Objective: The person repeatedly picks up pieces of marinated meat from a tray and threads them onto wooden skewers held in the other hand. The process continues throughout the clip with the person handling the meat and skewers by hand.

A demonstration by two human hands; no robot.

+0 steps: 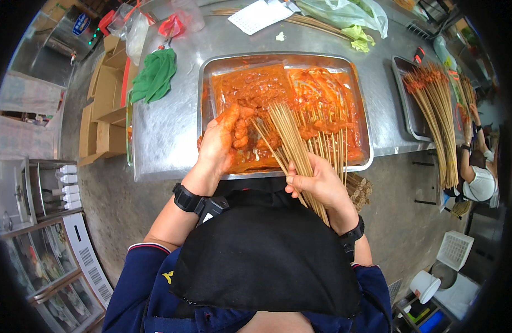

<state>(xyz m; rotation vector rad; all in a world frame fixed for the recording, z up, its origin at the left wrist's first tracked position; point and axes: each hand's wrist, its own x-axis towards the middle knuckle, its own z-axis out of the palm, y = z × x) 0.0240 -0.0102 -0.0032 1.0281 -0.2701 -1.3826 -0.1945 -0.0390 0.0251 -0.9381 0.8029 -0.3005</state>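
A steel tray on the table before me holds meat pieces in red-orange marinade. My left hand, smeared with sauce, is at the tray's near left part, curled around several meat pieces; its fingers are mostly hidden beneath them. In my right hand is a thick bundle of bamboo skewers. One or more skewers slant apart from that bundle, their tips toward the meat by my left hand. Several loaded skewers lie along the tray's right side, with meat on their upper parts.
A green cloth lies left on the steel table. A printed sheet, loose skewers and a plastic bag with leaves are at the back. Rightward, loaded skewers rest over another tray; a person is beyond.
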